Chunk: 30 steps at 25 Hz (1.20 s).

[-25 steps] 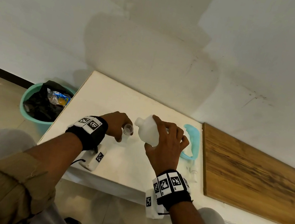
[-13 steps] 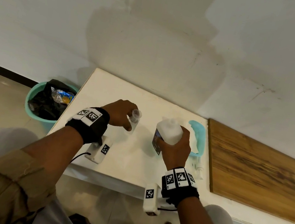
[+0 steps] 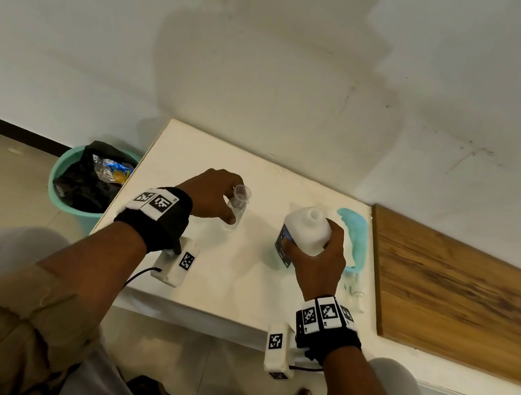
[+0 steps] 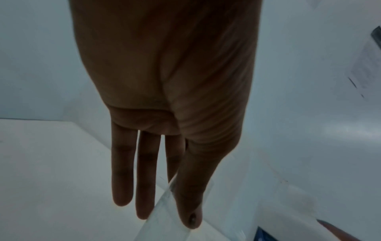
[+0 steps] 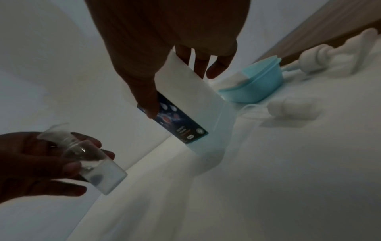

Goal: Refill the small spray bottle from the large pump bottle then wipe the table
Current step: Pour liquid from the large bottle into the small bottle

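Observation:
The small clear spray bottle stands uncapped on the white table, a small clear funnel in its neck. My left hand holds it between thumb and fingers; the right wrist view shows the same bottle in that left hand. The large white pump bottle, pump removed and neck open, stands upright to the right with its base on the table. My right hand grips its body. In the right wrist view the large bottle shows a dark blue label.
A light blue bowl sits just behind the large bottle. White pump and sprayer parts lie near it at the table's right. A wooden board adjoins on the right. A teal waste bin stands on the floor left.
The large bottle went from tilted, neck at the small bottle's funnel, to upright and moved right, down onto the table. The left hand kept holding the small bottle.

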Tool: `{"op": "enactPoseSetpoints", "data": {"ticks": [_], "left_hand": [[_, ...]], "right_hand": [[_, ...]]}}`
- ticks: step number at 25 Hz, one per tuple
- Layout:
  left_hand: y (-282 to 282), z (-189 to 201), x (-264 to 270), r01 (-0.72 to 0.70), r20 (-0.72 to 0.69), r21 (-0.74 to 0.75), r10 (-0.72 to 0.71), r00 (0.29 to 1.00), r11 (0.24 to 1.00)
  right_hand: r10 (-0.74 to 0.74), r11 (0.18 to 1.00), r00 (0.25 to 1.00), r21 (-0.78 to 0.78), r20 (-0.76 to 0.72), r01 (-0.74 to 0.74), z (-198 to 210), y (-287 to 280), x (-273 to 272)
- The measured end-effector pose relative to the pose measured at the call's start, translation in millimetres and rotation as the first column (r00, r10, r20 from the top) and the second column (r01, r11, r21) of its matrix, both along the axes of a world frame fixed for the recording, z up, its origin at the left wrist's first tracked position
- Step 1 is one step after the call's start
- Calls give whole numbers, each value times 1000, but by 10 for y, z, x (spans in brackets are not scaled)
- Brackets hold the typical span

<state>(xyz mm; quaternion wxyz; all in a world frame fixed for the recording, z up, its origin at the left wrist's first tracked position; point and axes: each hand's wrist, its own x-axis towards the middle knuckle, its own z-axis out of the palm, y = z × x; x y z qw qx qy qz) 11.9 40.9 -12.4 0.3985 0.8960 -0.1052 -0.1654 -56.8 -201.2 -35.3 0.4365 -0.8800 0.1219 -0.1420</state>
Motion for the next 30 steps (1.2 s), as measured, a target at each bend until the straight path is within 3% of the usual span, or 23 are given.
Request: {"op": "enactPoseSetpoints", "data": {"ticks": [5,12,20,30], "left_hand": [[-66,-8,-29,51,-38,24,-50,998,998],[-104,-7,-62,78,-34,59,-76,997,995],[-107,-2,-69,95,-24,48,-94,995,994],[-105,4,-67,116,-23,26,-116,993,993]], "right_hand": [[55,957,994,-287,92,-27,119,89,47],[219,705,957,-709,191,-19,379,180,127],[270,533,951,-846,151,-17,527,202,140],[285,488,948,-873,140,-17,618,219,147]]}}
